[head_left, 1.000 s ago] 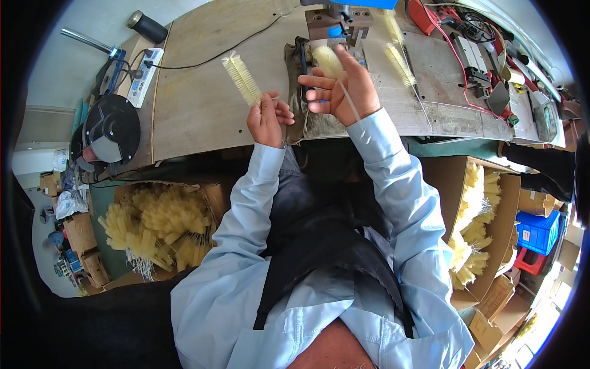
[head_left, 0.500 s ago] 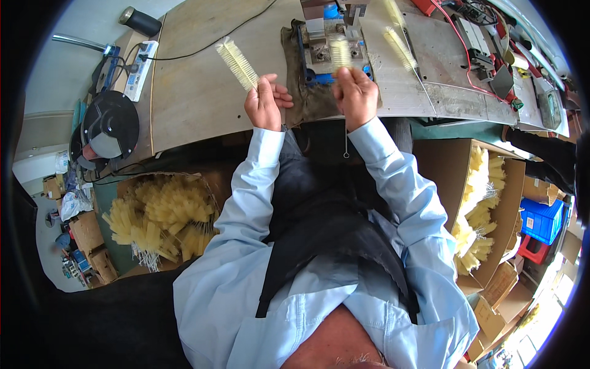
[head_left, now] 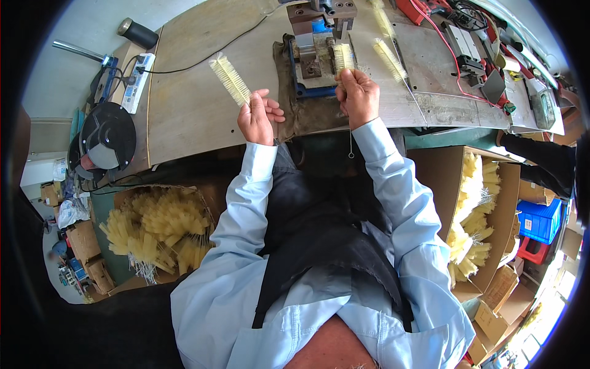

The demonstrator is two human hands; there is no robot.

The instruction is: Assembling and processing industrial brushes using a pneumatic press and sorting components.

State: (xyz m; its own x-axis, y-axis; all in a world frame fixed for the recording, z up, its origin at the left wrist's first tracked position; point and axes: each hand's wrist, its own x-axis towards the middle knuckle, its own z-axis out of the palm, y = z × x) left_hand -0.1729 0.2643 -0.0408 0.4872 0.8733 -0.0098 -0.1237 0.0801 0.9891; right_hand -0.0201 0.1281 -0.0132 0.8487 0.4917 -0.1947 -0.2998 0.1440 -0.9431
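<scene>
My left hand pinches the lower end of a pale yellow bottle brush, which tilts up and to the left above the table. A second bottle brush is upright in my right hand, its wire stem hanging below the fist and ending in a small loop. Right behind that brush stands a small metal press with a blue base, set on a dark cloth. Two more brushes lie to the right of the press, the nearer brush with its wire pointing toward me.
Boxes of yellow brushes stand below the table: a left carton and a right carton. On the left are a power strip and a black round device. Tools and a red cable lie at the far right.
Both hands still hold their brushes. My left hand and its brush sit slightly lower and further left in the picture; the view has shifted a little.
</scene>
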